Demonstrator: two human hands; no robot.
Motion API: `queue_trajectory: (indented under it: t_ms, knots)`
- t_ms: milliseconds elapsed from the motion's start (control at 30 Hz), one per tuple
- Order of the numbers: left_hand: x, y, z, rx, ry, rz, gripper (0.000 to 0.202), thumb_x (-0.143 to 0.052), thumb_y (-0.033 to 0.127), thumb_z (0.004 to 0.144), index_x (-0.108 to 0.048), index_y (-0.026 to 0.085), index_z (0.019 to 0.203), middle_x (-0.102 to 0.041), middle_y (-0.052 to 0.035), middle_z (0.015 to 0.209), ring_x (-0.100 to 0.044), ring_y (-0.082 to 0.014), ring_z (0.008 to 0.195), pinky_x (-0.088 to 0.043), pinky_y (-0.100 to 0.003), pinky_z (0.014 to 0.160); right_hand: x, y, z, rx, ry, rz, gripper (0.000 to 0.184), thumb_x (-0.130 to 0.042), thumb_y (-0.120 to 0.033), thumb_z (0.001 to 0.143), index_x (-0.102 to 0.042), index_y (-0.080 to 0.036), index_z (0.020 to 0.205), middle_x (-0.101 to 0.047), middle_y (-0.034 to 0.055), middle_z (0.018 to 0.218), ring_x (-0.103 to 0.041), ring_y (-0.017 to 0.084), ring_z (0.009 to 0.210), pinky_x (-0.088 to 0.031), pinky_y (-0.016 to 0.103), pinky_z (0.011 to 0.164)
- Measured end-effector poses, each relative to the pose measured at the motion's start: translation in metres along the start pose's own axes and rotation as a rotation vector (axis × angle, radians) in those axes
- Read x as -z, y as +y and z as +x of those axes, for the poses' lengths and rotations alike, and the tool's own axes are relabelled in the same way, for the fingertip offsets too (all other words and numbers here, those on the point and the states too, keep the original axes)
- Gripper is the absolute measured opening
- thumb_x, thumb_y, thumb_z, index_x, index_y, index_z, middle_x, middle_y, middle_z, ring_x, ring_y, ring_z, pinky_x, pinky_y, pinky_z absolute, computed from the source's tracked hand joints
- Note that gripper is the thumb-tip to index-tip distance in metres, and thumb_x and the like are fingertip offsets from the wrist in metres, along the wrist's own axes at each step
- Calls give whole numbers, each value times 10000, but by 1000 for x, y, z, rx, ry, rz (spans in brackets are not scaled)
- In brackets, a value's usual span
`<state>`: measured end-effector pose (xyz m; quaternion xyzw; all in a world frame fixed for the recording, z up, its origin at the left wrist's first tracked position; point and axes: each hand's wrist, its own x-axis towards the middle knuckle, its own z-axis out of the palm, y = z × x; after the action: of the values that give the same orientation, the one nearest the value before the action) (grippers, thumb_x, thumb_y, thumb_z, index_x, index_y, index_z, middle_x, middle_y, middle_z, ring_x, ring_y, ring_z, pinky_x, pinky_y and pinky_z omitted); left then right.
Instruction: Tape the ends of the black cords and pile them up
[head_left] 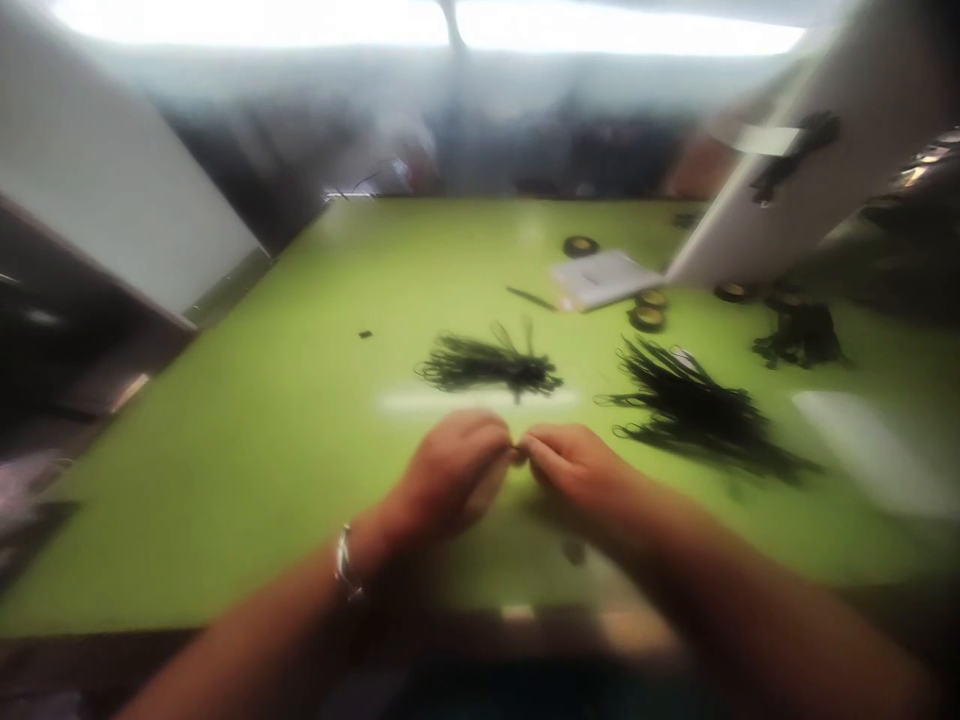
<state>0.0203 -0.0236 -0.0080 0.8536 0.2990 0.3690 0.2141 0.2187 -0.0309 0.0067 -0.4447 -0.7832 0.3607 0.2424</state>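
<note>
My left hand (461,470) and my right hand (574,460) meet over the front middle of the green table, fingertips pinched close together. Between them shows a small dark bit, too blurred to name. Both hands are closed. Just beyond them lies a bundle of thin black looped cords (487,362). Off to the right of my right hand spreads a larger bundle of black cords (697,410), its loops pointing left.
The green table (300,450) carries a white pad (604,278), a dark pen (531,297), black tape rolls (647,312), another tape roll (580,246) and a black heap (801,335). A pale post (780,170) rises at the right; a white panel (112,170) stands left.
</note>
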Motion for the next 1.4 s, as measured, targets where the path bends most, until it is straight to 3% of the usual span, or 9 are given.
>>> queue_trajectory:
  t_ms: [167, 367, 500, 700, 900, 1000, 1100, 1267, 1400]
  knots:
    - [6, 2, 5, 36, -10, -122, 80, -609, 139, 842, -648, 154, 910, -630, -84, 891, -573, -173, 810, -472, -306, 739, 1, 2, -1, -13, 11, 155, 287, -493, -303, 937, -616, -166, 716, -593, -23, 641, -524, 110, 614, -396, 224, 589]
    - [19, 1, 5, 629, -252, -699, 175, -655, 313, 836, -658, 141, 866, -656, -63, 770, -574, -149, 674, -439, -268, 615, -1, 12, -6, 578, 483, -586, 182, -588, -255, 914, -619, -195, 745, -565, -18, 578, -438, 132, 621, -343, 305, 697]
    - [20, 0, 1, 755, -300, -965, 227, -650, 356, 823, -649, 129, 826, -674, -82, 735, -566, -150, 634, -403, -261, 579, 6, 13, -10, 765, 554, -784, 33, -637, -190, 883, -634, -223, 884, -621, -41, 620, -462, 129, 649, -357, 306, 771]
    - [14, 9, 4, 719, -105, -655, 253, -620, 367, 855, -614, 135, 754, -572, -18, 663, -423, -89, 540, -318, -231, 508, -2, 14, -3, 590, 522, -645, 72, -618, -247, 899, -625, -222, 831, -646, -25, 641, -514, 154, 729, -354, 338, 839]
    - [6, 5, 6, 167, 12, -147, 130, -551, 176, 868, -596, 149, 750, -573, -49, 750, -502, -154, 710, -426, -299, 670, 1, 15, 2, 305, 221, -330, 268, -430, -339, 980, -658, -203, 943, -686, 33, 806, -546, 175, 772, -365, 356, 814]
    - [3, 3, 5, 71, -29, -114, 110, -549, 170, 877, -610, 148, 788, -583, -65, 787, -518, -164, 740, -438, -309, 688, 1, 16, 2, 252, 84, -250, 318, -440, -339, 975, -650, -196, 784, -646, 15, 695, -529, 150, 674, -374, 299, 702]
    - [6, 3, 6, 165, -45, -197, 84, -627, 223, 839, -641, 147, 874, -595, -67, 840, -537, -169, 775, -452, -312, 723, 0, 15, 2, 268, 131, -195, 290, -493, -320, 956, -630, -189, 737, -622, 3, 657, -524, 133, 650, -374, 278, 679]
    - [18, 2, 7, 644, -245, -610, 213, -653, 347, 818, -652, 144, 884, -622, -44, 771, -524, -133, 653, -400, -249, 576, 3, 10, -3, 476, 421, -554, 185, -584, -267, 918, -598, -211, 742, -599, -17, 623, -519, 161, 765, -337, 364, 900]
    - [22, 1, 8, 721, -283, -848, 221, -677, 343, 767, -666, 130, 823, -645, -57, 720, -494, -123, 602, -355, -242, 542, 7, 13, -9, 628, 553, -754, 104, -616, -188, 889, -607, -266, 821, -642, -49, 664, -539, 157, 861, -268, 374, 1039]
